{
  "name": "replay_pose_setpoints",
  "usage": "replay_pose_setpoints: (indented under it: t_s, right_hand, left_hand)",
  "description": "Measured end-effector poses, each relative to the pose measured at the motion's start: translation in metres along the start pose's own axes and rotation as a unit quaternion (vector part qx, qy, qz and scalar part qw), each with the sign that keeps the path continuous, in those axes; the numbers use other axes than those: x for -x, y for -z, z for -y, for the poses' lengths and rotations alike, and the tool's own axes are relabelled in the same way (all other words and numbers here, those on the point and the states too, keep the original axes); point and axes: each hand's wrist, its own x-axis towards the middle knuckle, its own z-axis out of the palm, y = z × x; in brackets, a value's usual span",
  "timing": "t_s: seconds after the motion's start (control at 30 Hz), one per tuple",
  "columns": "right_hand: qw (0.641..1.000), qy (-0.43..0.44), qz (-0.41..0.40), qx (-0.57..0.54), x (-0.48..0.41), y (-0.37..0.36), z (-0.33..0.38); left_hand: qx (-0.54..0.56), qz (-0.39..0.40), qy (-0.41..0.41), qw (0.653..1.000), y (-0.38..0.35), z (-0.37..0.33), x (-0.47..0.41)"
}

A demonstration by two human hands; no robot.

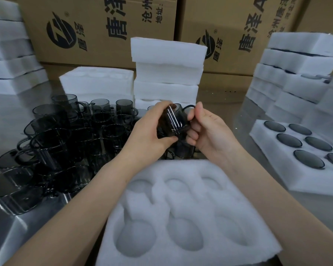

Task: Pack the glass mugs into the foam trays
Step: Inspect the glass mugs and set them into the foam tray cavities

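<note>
A smoky grey glass mug (173, 120) is held in the air above the far edge of a white foam tray (185, 212) whose several round pockets hold nothing. My left hand (148, 131) wraps the mug's body from the left. My right hand (206, 129) grips its handle side from the right. A crowd of several matching dark mugs (65, 139) stands on the table to the left, behind and beside the tray.
A filled foam tray (296, 150) with mugs seated in its pockets lies at the right. Stacks of foam trays (167, 73) stand behind, at the far left (10, 54) and far right (296, 73). Printed cardboard boxes (96, 29) form the back wall.
</note>
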Motion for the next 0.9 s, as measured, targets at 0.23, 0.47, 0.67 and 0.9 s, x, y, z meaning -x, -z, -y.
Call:
replay_pose_setpoints:
  t_s: [0.23, 0.47, 0.67, 0.9]
  right_hand:
    - [0.99, -0.132, -0.009, 0.05, -0.0001, -0.0005, 0.0007]
    - [0.993, -0.109, 0.029, 0.028, 0.0023, 0.0001, 0.001]
    - [0.992, -0.054, 0.104, -0.045, 0.0057, 0.0047, 0.0027]
    - [0.996, 0.052, 0.074, 0.005, 0.004, 0.0057, -0.0028]
  left_hand:
    - [-0.129, -0.007, -0.102, 0.986, -0.0005, -0.0009, 0.0033]
    - [-0.158, -0.034, -0.13, 0.978, 0.0017, -0.0018, 0.0044]
    - [-0.127, -0.06, -0.079, 0.987, 0.0022, 0.0024, 0.0021]
    - [-0.069, -0.049, -0.012, 0.996, 0.0018, -0.0006, 0.0025]
